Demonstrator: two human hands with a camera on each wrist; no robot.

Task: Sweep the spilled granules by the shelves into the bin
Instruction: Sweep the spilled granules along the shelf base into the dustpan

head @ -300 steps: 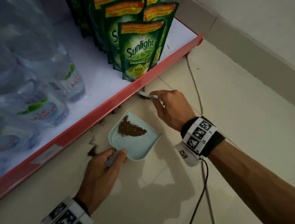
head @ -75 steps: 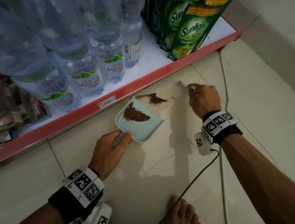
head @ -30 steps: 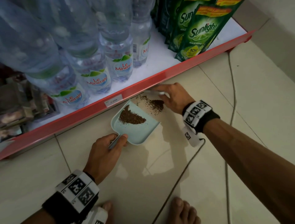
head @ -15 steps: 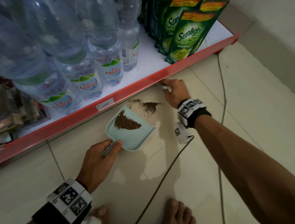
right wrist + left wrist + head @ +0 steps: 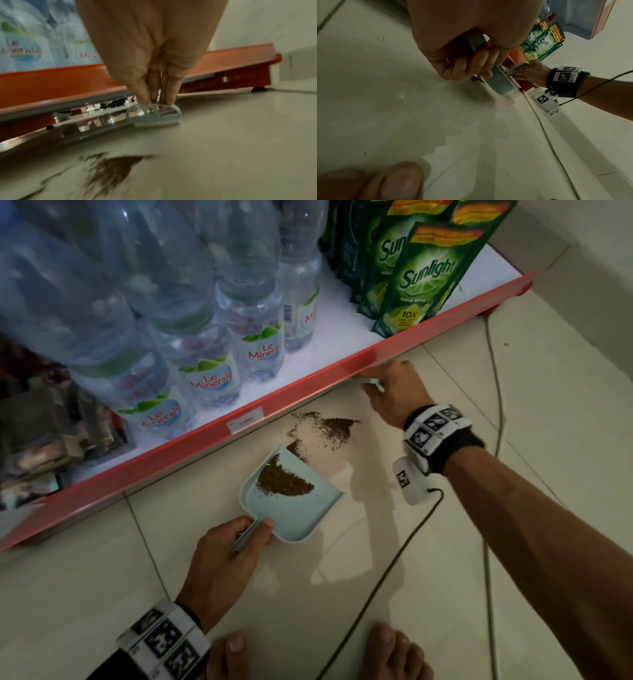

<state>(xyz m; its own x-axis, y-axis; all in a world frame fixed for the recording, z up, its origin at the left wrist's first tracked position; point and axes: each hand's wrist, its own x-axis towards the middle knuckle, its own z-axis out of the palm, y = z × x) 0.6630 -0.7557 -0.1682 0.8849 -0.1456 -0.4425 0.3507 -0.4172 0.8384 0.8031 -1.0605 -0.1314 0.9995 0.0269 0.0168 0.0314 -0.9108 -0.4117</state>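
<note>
Since 0.5 s ago the right hand point(image 5: 399, 393) has stayed at the red shelf edge point(image 5: 308, 385), pinching the small brush point(image 5: 154, 116), bristles on the floor point(image 5: 342, 594) by the lip. Loose granules point(image 5: 329, 428) lie on tile between brush and dustpan point(image 5: 294, 508); a second heap sits inside the pan. Left hand point(image 5: 222, 563) grips the pan's handle. Water bottles point(image 5: 209, 378) and Sunlight pouches point(image 5: 421, 282) on shelf.
</note>
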